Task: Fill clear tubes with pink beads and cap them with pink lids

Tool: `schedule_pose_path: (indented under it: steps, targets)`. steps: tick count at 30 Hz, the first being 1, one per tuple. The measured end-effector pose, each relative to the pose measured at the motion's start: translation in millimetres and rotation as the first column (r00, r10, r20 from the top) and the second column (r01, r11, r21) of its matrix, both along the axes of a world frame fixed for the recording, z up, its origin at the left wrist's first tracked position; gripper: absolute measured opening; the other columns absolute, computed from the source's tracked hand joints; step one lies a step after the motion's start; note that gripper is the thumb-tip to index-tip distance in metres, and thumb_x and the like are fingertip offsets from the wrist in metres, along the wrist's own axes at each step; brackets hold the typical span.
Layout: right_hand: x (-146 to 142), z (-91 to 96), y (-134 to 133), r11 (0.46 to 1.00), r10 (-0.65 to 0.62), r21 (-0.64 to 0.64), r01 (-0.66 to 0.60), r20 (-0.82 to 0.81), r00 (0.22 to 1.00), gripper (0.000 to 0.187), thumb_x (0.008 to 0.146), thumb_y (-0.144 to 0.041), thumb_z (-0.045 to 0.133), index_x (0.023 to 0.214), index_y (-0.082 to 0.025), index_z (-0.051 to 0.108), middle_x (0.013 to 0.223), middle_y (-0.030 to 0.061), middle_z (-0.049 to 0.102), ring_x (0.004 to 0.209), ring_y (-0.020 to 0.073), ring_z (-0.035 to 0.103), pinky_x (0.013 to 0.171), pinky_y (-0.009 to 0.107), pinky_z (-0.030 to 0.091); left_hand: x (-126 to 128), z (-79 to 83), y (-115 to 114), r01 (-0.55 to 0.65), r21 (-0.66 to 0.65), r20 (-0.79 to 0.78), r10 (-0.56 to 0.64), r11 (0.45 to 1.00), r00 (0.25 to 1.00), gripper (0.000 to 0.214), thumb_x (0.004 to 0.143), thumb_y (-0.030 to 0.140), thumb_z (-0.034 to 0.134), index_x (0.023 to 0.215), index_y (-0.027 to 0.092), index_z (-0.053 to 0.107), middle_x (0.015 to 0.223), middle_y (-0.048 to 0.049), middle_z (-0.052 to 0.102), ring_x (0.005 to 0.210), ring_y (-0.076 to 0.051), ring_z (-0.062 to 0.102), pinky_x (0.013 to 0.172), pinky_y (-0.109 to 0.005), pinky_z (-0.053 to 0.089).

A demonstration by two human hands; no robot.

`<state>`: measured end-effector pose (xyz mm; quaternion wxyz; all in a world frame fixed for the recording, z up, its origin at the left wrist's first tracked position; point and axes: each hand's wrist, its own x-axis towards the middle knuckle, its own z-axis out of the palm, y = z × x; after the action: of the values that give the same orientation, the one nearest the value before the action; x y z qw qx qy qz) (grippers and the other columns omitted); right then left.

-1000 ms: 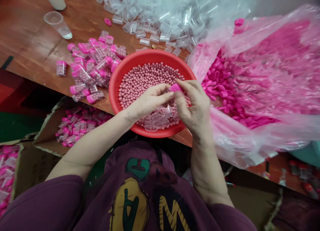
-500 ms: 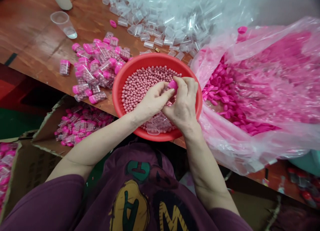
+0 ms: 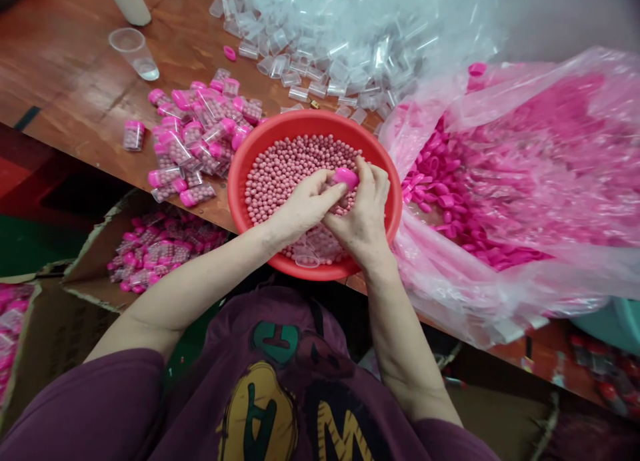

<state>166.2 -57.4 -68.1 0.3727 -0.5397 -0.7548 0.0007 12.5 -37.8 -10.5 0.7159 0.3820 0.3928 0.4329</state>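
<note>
Head view: left hand (image 3: 307, 206) and right hand (image 3: 364, 216) together over the red plastic basin (image 3: 313, 120), fingertips of both closed on a pink plastic cap (image 3: 345, 178). Cap lies above the pink beads (image 3: 293, 171) filling the basin; clear plastic tubes (image 3: 315, 248) rest among the beads at its near side. Left of basin, on the table (image 3: 75, 68): filled, pink-capped tubes (image 3: 193, 138). Right of basin: loose pink caps (image 3: 440, 194) in a clear plastic bag (image 3: 500, 294). Beyond basin: heaped empty tubes (image 3: 320, 54).
</note>
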Motion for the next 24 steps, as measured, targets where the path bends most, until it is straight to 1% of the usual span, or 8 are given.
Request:
schedule_pose_path:
  steps: [5, 10, 12, 14, 16, 18, 21, 24]
  targets:
    - [0, 10.1, -4, 0.998, -0.062, 0.003, 0.062, 0.064, 0.996, 0.067, 0.088, -0.034, 0.079, 0.151, -0.022, 0.058, 0.139, 0.0187, 0.066, 0.134, 0.0442, 0.063, 0.121, 0.074, 0.054, -3, 2.2, -2, 0.060, -0.050, 0.086, -0.056, 0.997, 0.995, 0.016, 0.112, 0.012, 0.071, 0.096, 0.016, 0.069, 0.087, 0.0014, 0.069, 0.083, -0.011, 0.064, 0.080, -0.022, 0.051]
    - [0, 10.5, -1, 0.998, -0.066, -0.008, 0.067, 0.059, 0.996, 0.055, 0.084, -0.039, 0.086, 0.131, -0.022, 0.062, 0.120, 0.0167, 0.068, 0.117, 0.0425, 0.063, 0.110, 0.074, 0.057, -5, 3.2, -1, 0.056, -0.082, 0.075, -0.049, 0.995, 0.996, 0.021, 0.111, 0.009, 0.072, 0.091, 0.015, 0.068, 0.080, 0.0026, 0.067, 0.075, -0.009, 0.061, 0.076, -0.020, 0.049]
    - [-2, 8.7, -1, 0.998, -0.057, -0.037, 0.059, 0.043, 0.997, 0.055, 0.086, -0.038, 0.087, 0.132, -0.024, 0.062, 0.120, 0.0170, 0.070, 0.115, 0.0408, 0.064, 0.109, 0.071, 0.059, -6, 3.6, 0, 0.072, -0.121, 0.081, -0.062, 0.990, 0.995, 0.023, 0.111, 0.009, 0.070, 0.089, 0.015, 0.068, 0.081, 0.0015, 0.069, 0.075, -0.009, 0.062, 0.075, -0.020, 0.050]
    - [-3, 7.3, -3, 0.998, -0.037, -0.049, 0.038, 0.022, 0.999, 0.060, 0.090, -0.035, 0.084, 0.144, -0.024, 0.061, 0.128, 0.0186, 0.073, 0.117, 0.0393, 0.065, 0.110, 0.068, 0.061, -6, 2.9, 1, 0.083, -0.130, 0.088, -0.072, 0.988, 0.994, 0.025, 0.112, 0.010, 0.069, 0.088, 0.016, 0.067, 0.082, 0.0007, 0.069, 0.075, -0.010, 0.062, 0.074, -0.020, 0.050]
    - [-3, 7.6, -4, 0.998, -0.002, -0.061, 0.003, 0.017, 1.000, 0.071, 0.094, -0.031, 0.079, 0.160, -0.023, 0.054, 0.145, 0.0209, 0.073, 0.127, 0.0399, 0.067, 0.118, 0.068, 0.059, -4, 1.2, 2, 0.064, -0.078, 0.073, -0.059, 0.995, 0.996, 0.024, 0.112, 0.011, 0.070, 0.088, 0.016, 0.068, 0.082, 0.0013, 0.067, 0.075, -0.010, 0.061, 0.074, -0.021, 0.050]
    - [-2, 11.5, -3, 0.996, 0.014, -0.088, -0.010, 0.044, 0.999, 0.079, 0.093, -0.030, 0.076, 0.167, -0.020, 0.050, 0.153, 0.0221, 0.070, 0.136, 0.0431, 0.067, 0.124, 0.071, 0.055, -2, -0.4, 3, 0.050, -0.006, 0.023, -0.050, 0.999, 0.998, 0.025, 0.111, 0.012, 0.074, 0.088, 0.017, 0.067, 0.082, 0.0021, 0.065, 0.077, -0.011, 0.059, 0.075, -0.023, 0.049]
    - [-2, 25.6, 2, 0.977, -0.003, -0.212, 0.025, 0.104, 0.995, 0.073, 0.090, -0.037, 0.081, 0.157, -0.019, 0.060, 0.142, 0.0222, 0.072, 0.136, 0.0497, 0.067, 0.125, 0.078, 0.051, -2, 2.4, 7, 0.065, 0.069, -0.098, -0.058, 0.996, 0.994, 0.034, 0.110, 0.013, 0.077, 0.080, 0.017, 0.062, 0.079, 0.0027, 0.060, 0.077, -0.011, 0.055, 0.076, -0.025, 0.046]
    - [-11, 46.4, 14, 0.955, -0.009, -0.293, 0.045, 0.123, 0.992, 0.061, 0.093, -0.044, 0.084, 0.144, -0.018, 0.066, 0.138, 0.0243, 0.071, 0.138, 0.0546, 0.065, 0.125, 0.082, 0.048, -5, 15.5, 14, 0.059, 0.101, -0.191, -0.039, 0.993, 0.981, 0.041, 0.113, 0.010, 0.073, 0.075, 0.017, 0.059, 0.076, 0.0019, 0.056, 0.076, -0.012, 0.050, 0.074, -0.026, 0.041]
